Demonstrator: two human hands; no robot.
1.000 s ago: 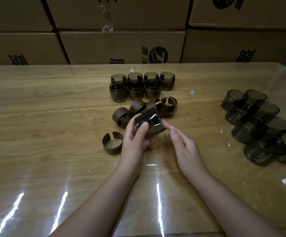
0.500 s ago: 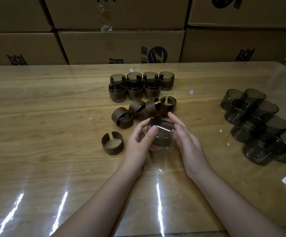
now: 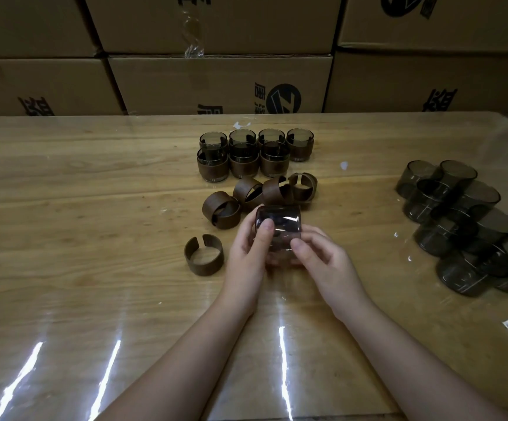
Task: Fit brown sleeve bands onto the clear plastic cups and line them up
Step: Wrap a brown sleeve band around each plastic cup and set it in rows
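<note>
Change since half a second ago: cup (image 3: 278, 221) turned from mouth-up onto its side, wall toward the camera; both hands closed in round it.
Boxes (image 3: 216, 83): stacked behind the far edge; tops cut off, print only partly readable.
Bench (image 3: 94, 208): glossy, with glare streaks on the near side.
Bare cups (image 3: 459, 220): heap at right, well apart from the hands, likely stock. They overlap, so the count is uncertain.
Banded cups (image 3: 255, 153): two touching rows at far centre, parked beyond the working spot.
Loose bands (image 3: 274, 191): cluster between those rows and the hands, within easy reach.
Split band (image 3: 204, 258): alone, just left of the hands.
Left hand (image 3: 246, 256): thumb pressed on the cup wall; fingers (image 3: 248, 221) curled behind, mostly hidden.
Right hand (image 3: 325, 262): thumb and fingers pinch the cup's lower right edge, probably steadying it.
Unclear: whether a band already sits on the cup, since its lower half is blurred and covered.
</note>
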